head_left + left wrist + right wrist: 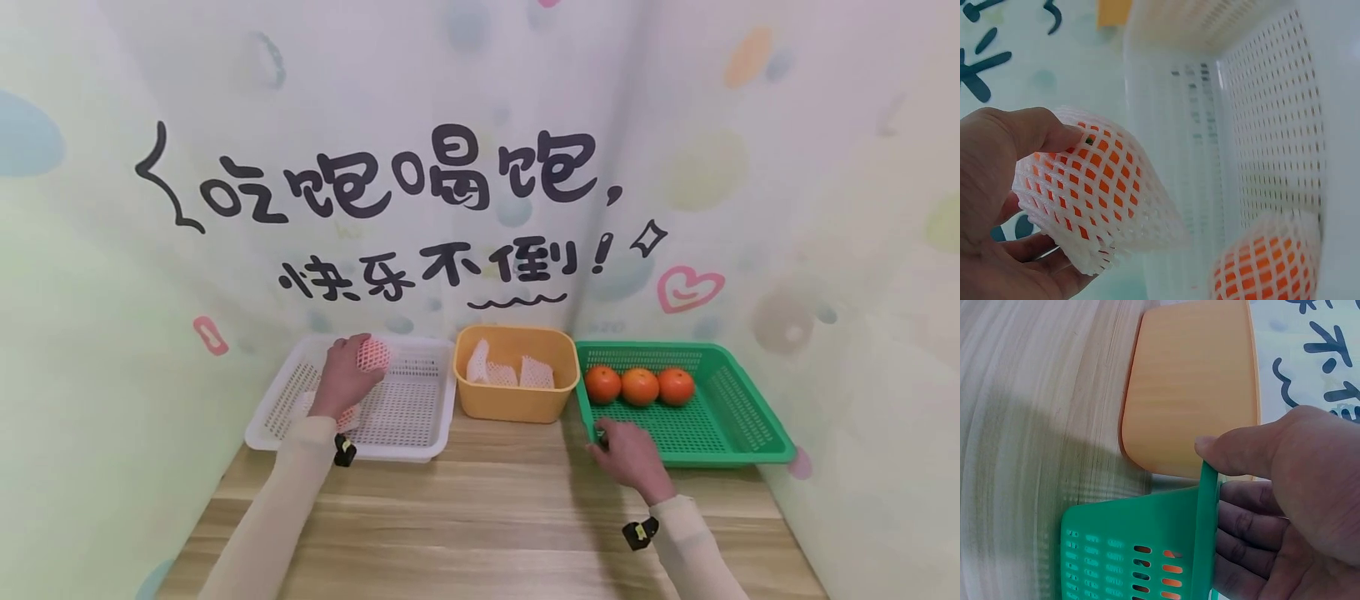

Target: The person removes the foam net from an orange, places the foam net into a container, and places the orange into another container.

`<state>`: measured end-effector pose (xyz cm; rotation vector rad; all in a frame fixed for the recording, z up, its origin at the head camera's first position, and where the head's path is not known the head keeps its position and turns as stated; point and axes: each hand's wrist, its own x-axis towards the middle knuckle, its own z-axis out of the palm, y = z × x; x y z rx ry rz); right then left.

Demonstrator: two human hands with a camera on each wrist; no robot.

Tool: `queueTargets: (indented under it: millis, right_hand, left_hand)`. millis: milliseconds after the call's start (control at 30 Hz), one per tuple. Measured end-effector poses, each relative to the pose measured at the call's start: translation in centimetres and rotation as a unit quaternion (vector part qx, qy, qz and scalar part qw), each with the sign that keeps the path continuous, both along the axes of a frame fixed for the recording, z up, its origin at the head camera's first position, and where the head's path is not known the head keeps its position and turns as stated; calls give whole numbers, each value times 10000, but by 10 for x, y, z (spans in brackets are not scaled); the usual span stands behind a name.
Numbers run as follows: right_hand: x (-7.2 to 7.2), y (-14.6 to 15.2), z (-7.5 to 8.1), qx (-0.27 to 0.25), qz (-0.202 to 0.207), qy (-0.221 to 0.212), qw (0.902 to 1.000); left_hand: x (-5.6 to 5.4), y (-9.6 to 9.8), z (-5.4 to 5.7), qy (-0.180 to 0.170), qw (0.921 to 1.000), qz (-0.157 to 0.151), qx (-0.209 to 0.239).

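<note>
My left hand (347,377) grips an orange (1100,178) wrapped in a white foam net (1154,219), held above the white basket (442,417). In the left wrist view, the thumb presses on the net and the fingers curl beneath it. Another netted orange (1266,272) lies in that basket, partly behind the left hand in the head view. My right hand (630,457) pinches the near left rim of the green basket (750,457), thumb outside and fingers inside. Several bare oranges (641,387) sit in a row at the back of the green basket.
Between the two baskets stands a yellow bin (517,404) holding several white foam nets (537,372). All stand on a wooden table (480,517) against a printed curtain (420,83) with black lettering. Similar curtains hang at both sides.
</note>
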<state>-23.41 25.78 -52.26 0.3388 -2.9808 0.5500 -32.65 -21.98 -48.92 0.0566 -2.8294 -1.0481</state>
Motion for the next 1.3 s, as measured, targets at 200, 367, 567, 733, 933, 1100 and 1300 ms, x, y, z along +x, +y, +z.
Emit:
queueTargets:
  millis: [200, 367, 567, 733, 933, 1100, 1300]
  right_hand:
    - [1, 1, -2, 56, -18, 69, 10000]
    - [2, 2, -4, 179, -55, 214, 9996]
    - [2, 1, -4, 166, -47, 207, 9996]
    - [4, 0, -3, 103, -113, 106, 9998]
    - [5, 0, -3, -60, -172, -4, 9998]
    - [3, 2, -5, -502, -176, -267, 9982]
    - [5, -8, -11, -979, -227, 359, 9943]
  left_hand:
    - [17, 24, 3, 37, 9992, -121, 388]
    - [33, 45, 6, 110, 9972, -284, 686]
    - [48, 66, 4, 163, 9934, -293, 1095]
    - [61, 85, -2, 201, 9854, -397, 1643]
    - [75, 107, -10, 385, 9715, -583, 2266]
    - [83, 121, -18, 530, 9632, -800, 2509]
    - [89, 139, -35, 376, 9520, -952, 2884]
